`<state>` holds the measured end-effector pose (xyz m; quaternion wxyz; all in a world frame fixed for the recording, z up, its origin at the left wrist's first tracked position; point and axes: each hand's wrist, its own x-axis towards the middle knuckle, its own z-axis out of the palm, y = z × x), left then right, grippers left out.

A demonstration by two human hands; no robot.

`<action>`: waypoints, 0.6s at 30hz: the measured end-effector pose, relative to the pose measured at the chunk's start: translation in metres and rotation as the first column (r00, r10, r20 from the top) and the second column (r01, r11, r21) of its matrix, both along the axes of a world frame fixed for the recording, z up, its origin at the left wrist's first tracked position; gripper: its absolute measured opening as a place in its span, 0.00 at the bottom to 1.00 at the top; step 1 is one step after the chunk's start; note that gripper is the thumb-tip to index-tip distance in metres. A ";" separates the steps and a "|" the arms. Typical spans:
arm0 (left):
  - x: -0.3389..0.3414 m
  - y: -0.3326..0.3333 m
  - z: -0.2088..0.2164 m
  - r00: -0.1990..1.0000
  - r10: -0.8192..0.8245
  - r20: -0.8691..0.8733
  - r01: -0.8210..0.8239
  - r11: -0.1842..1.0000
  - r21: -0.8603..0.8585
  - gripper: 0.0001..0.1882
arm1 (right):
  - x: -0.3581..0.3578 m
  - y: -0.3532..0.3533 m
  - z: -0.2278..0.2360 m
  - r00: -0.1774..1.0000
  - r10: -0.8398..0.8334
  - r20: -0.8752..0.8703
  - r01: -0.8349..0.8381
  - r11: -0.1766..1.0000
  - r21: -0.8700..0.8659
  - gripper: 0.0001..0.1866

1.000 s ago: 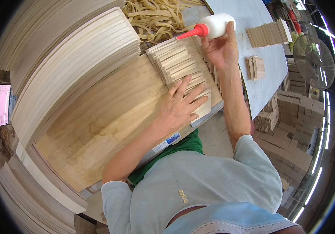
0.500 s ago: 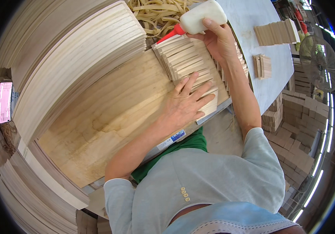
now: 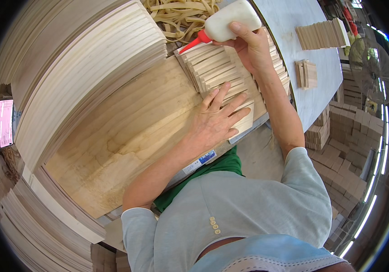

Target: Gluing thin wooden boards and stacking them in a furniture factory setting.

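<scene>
A white squeeze bottle (image 3: 236, 18) with a red pointed nozzle is gripped in my right hand (image 3: 251, 45), tilted so the nozzle points down and left. The nozzle tip is at the far left corner of a row of thin overlapping wooden slats (image 3: 210, 68); whether it touches them I cannot tell. My left hand (image 3: 215, 111) lies on the near part of that row with its fingers spread. It rests flat and grips nothing. Another row of slats (image 3: 273, 56) lies beyond my right wrist.
Under the slats is a plywood board (image 3: 122, 136). Tall stacks of wooden panels (image 3: 99, 59) line the left, and tan bands (image 3: 181, 18) lie in a heap at the back. On the pale table (image 3: 289, 27) at right stand a block stack (image 3: 321, 35) and small pieces (image 3: 306, 75).
My right hand has shifted slightly left and toward me with the bottle, its nozzle still at the far end of the row. My left hand stays in place on the slats.
</scene>
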<state>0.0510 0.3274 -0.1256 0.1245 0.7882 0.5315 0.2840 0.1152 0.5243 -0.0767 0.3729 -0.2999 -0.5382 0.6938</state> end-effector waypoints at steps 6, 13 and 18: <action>0.000 0.000 0.001 1.000 -0.007 -0.001 0.007 1.000 -0.011 0.31 | 0.001 -0.006 0.002 1.000 -0.010 0.012 0.009 0.997 0.081 0.24; 0.000 0.000 0.001 1.000 0.002 0.022 -0.001 1.000 -0.004 0.32 | 0.007 -0.003 -0.001 0.998 -0.049 0.028 0.047 0.995 0.083 0.23; -0.001 0.001 0.001 0.999 -0.004 0.038 0.004 1.000 0.002 0.33 | 0.009 -0.004 0.003 0.997 -0.074 -0.003 0.074 0.993 0.092 0.23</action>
